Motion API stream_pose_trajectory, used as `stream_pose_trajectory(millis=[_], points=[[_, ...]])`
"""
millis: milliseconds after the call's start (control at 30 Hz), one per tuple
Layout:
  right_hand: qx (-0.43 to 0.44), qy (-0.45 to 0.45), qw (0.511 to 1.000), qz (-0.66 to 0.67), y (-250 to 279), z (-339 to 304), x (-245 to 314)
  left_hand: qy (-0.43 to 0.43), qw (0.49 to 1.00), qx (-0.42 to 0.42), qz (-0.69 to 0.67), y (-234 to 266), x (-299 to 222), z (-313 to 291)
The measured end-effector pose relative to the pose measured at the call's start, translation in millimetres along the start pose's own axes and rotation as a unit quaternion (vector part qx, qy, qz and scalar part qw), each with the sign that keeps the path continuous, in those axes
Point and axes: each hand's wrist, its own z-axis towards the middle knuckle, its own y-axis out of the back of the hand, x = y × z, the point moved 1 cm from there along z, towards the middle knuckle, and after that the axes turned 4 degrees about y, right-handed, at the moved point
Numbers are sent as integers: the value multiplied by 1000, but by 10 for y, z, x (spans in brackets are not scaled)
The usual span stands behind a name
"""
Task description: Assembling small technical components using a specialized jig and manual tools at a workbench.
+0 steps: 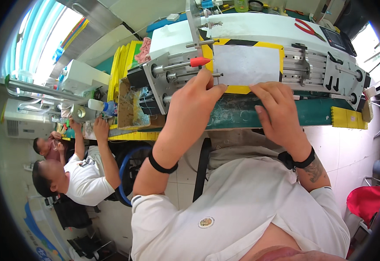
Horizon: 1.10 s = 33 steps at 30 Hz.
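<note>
My left hand [194, 98] is closed, thumb and forefinger drawn together beside the ends of the metal rods [183, 76] on the machine's left side. Whatever those fingers hold, if anything, is too small to make out. Just above them a red pointed cone [200, 61] caps one rod. A white plate [247, 65] bordered with yellow and black tape lies flat in the machine's middle. Against its near taped edge rest the fingertips of my right hand [277, 106]; the hand is open, its thumb apart and lower.
Metal rails [294, 65] and an end plate [348, 80] stand on the right. Red-handled pliers [308, 29] lie behind, near a dark device [334, 40]. A cardboard box [129, 106] sits left. Further left, a person in white [90, 178] works at the same bench.
</note>
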Motion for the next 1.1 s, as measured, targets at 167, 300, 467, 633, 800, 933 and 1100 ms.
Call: stream_pose_trajectory(millis=[167,300,467,633,800,933,1100], points=[[0,-1,998,56,-151,35,62,-94,987,80,100,41,22,144],[-1,-1,991,134,-203,94,102,-87,992,-67,63,-220,67,-155],[16,28,976,216,-300,178,82,-23,969,-245,3,-856,-52,-643],[51,14,998,-16,-372,132,116,83,962,-210,-153,-717,-151,-743],[20,11,998,-54,-455,70,59,115,965,-230,-60,-528,-256,-225],[8,18,999,-49,-450,65,72,110,970,-217,-16,-585,-290,-78],[14,19,998,-55,-421,71,82,148,938,-304,-74,-600,-201,-341]])
